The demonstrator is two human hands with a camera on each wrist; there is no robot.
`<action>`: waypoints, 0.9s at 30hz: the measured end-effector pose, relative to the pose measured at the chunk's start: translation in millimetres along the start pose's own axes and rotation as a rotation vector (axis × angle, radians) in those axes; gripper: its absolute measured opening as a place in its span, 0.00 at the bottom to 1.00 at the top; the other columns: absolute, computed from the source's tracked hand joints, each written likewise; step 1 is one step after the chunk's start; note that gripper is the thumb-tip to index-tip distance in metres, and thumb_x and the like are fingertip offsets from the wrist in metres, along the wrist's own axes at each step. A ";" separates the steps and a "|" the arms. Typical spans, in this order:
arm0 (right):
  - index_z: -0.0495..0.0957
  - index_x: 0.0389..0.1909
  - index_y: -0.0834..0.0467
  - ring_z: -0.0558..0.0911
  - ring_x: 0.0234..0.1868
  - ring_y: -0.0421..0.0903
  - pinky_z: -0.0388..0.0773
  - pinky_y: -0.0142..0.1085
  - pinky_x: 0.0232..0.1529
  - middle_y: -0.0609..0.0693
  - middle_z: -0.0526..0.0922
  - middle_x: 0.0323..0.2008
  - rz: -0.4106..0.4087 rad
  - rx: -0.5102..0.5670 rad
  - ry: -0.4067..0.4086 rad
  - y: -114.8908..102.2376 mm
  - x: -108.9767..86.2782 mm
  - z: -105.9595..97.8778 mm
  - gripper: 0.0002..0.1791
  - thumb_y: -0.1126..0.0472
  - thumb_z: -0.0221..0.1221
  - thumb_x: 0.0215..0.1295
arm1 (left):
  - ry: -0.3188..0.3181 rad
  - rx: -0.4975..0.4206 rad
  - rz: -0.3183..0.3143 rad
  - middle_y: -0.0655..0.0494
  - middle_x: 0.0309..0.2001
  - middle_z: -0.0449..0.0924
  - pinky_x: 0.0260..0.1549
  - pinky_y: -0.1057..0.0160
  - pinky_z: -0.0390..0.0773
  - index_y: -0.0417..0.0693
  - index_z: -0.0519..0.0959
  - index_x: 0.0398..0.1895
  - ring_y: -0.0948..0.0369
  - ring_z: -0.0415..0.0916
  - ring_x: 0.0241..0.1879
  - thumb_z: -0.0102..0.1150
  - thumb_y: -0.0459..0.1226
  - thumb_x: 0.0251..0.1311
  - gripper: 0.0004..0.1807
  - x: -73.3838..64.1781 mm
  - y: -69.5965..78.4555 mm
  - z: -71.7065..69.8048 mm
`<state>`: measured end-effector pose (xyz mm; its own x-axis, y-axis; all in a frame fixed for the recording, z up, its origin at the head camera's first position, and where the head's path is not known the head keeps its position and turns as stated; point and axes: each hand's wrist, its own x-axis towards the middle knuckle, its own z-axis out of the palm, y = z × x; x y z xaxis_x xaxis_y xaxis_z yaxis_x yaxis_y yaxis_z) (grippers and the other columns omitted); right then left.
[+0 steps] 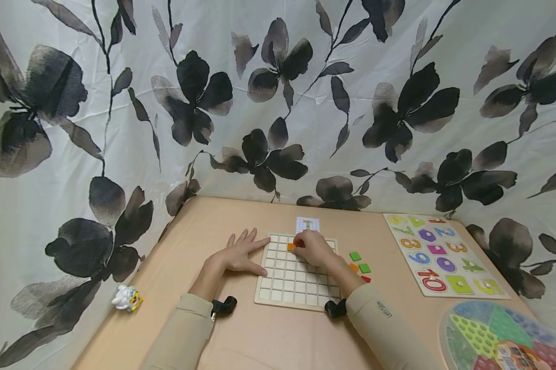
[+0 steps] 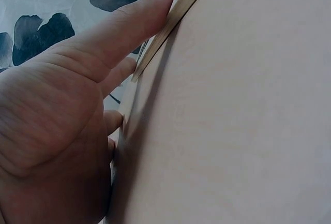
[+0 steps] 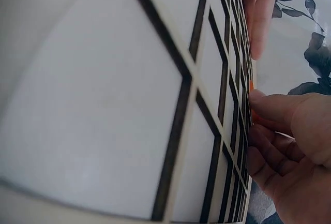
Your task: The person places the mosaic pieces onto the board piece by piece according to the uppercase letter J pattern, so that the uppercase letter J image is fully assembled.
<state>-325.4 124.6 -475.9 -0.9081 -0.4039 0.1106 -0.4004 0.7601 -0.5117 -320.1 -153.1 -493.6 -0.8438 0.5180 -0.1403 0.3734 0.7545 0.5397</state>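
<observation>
A wooden grid board [image 1: 284, 297] with white square cells lies on the table. My left hand [image 1: 237, 255] is spread at its left side, thumb on the board's edge and fingers reaching toward the top left corner; in the left wrist view the thumb [image 2: 129, 35] presses on the wooden rim. Over the upper part of the board, the curled thumb and fingers of my right hand [image 1: 314, 247] pinch an orange square tile [image 1: 290, 247]. Orange also shows by the right thumb [image 3: 276, 107] in the right wrist view. A small card [image 1: 307, 222] with a coloured grid pattern lies just beyond the board.
Right of the board lie green tiles [image 1: 364, 268], an orange tile [image 1: 353, 267] and a red tile [image 1: 366, 279]. Farther right are a number-and-shape puzzle board [image 1: 444, 246] and a round coloured game board [image 1: 472, 329]. A small white-and-yellow toy [image 1: 127, 298] stands at the left table edge.
</observation>
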 end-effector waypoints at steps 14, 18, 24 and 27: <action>0.86 0.51 0.64 0.77 0.35 0.43 0.79 0.38 0.40 0.50 0.84 0.38 -0.016 0.078 0.011 1.5 -10.3 -6.3 0.16 0.60 0.70 0.67 | 0.011 0.009 0.008 0.41 0.85 0.33 0.76 0.30 0.22 0.70 0.56 0.83 0.40 0.24 0.84 0.68 0.76 0.43 0.63 3.3 -3.0 3.7; 0.85 0.54 0.63 0.78 0.37 0.42 0.79 0.37 0.39 0.50 0.86 0.42 -0.023 0.131 0.102 -1.0 -19.6 -11.0 0.16 0.59 0.67 0.70 | 0.014 0.003 0.009 0.40 0.85 0.33 0.76 0.30 0.22 0.70 0.57 0.83 0.39 0.25 0.84 0.69 0.75 0.43 0.62 3.0 -1.9 3.3; 0.86 0.51 0.61 0.78 0.36 0.42 0.78 0.34 0.38 0.48 0.85 0.39 -0.055 0.179 0.225 -11.2 -33.7 -20.6 0.15 0.56 0.68 0.70 | -0.019 0.012 -0.011 0.39 0.85 0.33 0.75 0.29 0.23 0.67 0.57 0.83 0.38 0.25 0.84 0.72 0.69 0.47 0.60 -2.7 4.7 -3.4; 0.86 0.51 0.60 0.80 0.36 0.42 0.80 0.33 0.38 0.49 0.86 0.40 -0.071 0.209 0.272 -17.4 -40.4 -27.0 0.14 0.57 0.68 0.70 | -0.023 0.030 -0.019 0.40 0.85 0.33 0.76 0.30 0.23 0.67 0.56 0.83 0.40 0.25 0.84 0.72 0.68 0.49 0.59 -5.0 7.5 -5.6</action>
<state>-285.0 141.5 -448.5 -0.8894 -0.2804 0.3609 -0.4558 0.6027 -0.6550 -315.2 -152.3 -484.3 -0.8421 0.5122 -0.1691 0.3693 0.7760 0.5113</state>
